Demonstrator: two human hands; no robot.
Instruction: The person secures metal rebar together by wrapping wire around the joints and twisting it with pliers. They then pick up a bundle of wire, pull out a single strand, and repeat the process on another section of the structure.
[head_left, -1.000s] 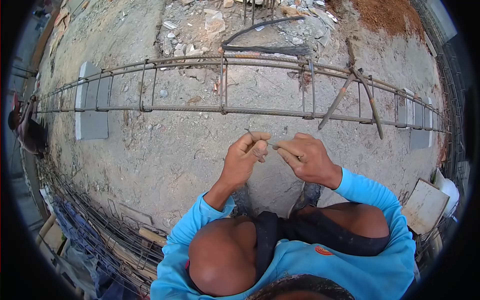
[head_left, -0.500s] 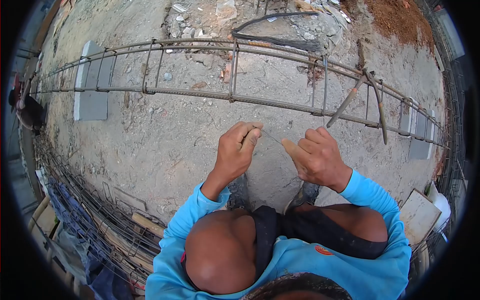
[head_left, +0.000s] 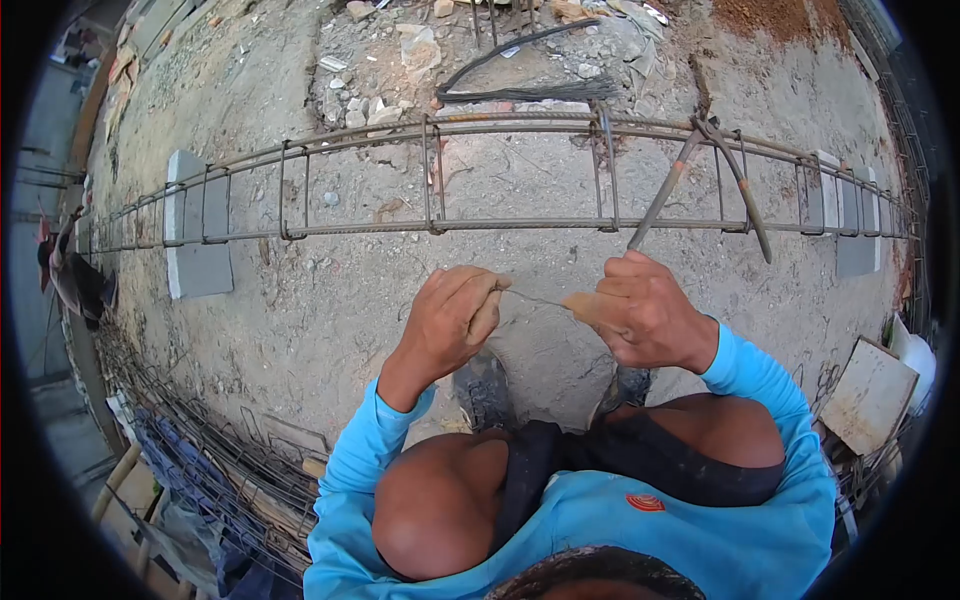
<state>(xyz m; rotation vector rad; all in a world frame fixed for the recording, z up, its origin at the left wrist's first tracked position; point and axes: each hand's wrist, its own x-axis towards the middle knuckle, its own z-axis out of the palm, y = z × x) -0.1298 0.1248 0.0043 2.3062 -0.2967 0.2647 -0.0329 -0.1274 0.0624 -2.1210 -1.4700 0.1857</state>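
Observation:
A thin piece of wire [head_left: 535, 298] stretches between my two hands, above the ground in front of my knees. My left hand [head_left: 448, 318] pinches one end, with its fingers curled. The other end runs into my right hand [head_left: 640, 310], whose fingers are closed around it with the thumb side toward the left hand. Just beyond the hands lies a long rebar cage [head_left: 350, 231] of rods tied with stirrups. A pair of pincers [head_left: 700, 160] hangs over the cage's bars, its handles spread toward me, near my right hand.
A bundle of dark tie wire [head_left: 530, 93] lies behind the cage among rubble. Grey blocks [head_left: 200, 225] stand by the cage's left end, with another block [head_left: 857, 225] on the right. More rebar [head_left: 240, 460] lies at lower left. Another person [head_left: 75, 265] is at far left.
The view has shifted, so the cage and pincers sit differently in it. My hands have moved slightly apart, and the wire between them is more level. Both hands still hold it.

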